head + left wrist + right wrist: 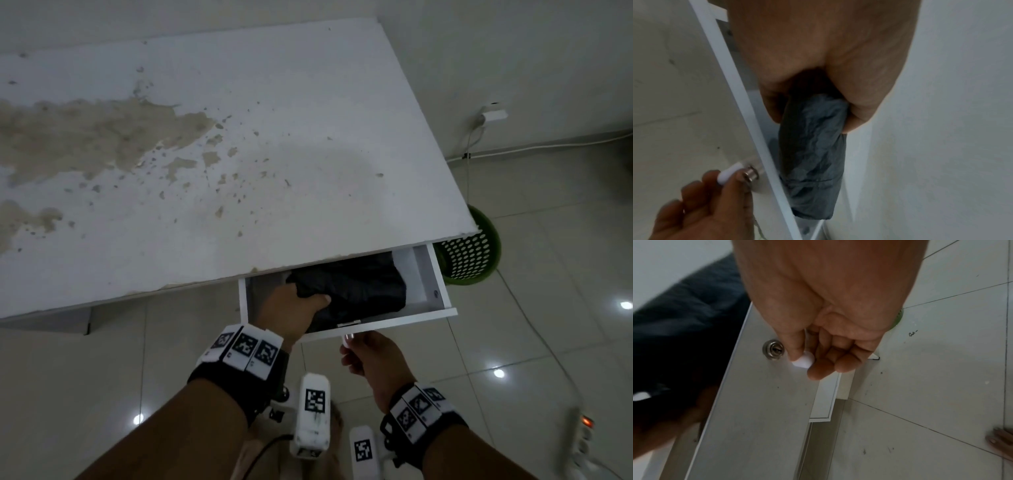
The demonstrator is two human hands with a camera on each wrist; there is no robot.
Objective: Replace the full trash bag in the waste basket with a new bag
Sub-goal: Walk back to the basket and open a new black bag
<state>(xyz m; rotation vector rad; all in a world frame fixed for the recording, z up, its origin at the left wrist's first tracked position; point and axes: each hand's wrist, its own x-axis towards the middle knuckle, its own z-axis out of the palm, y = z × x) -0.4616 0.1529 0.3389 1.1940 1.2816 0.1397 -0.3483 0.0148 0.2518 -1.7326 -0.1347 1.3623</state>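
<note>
A folded black trash bag [359,287] lies in the open white drawer [394,323] under the desk's right end. My left hand [308,303] reaches into the drawer and grips the bag's near left end, thumb on top. In the left wrist view the bag [813,146] hangs out of that fist [828,73] as a crumpled dark roll. My right hand [352,349] pinches the small white knob [346,340] on the drawer front, beside a metal lock [772,349]. The green perforated waste basket [476,253] stands on the floor behind the drawer, half hidden by the desk.
The worn white desk top [222,154] fills the upper left. A power strip [582,442] with a lit switch and a white cable [534,329] lie on the tiled floor at right. A bare foot [1001,441] stands below the drawer.
</note>
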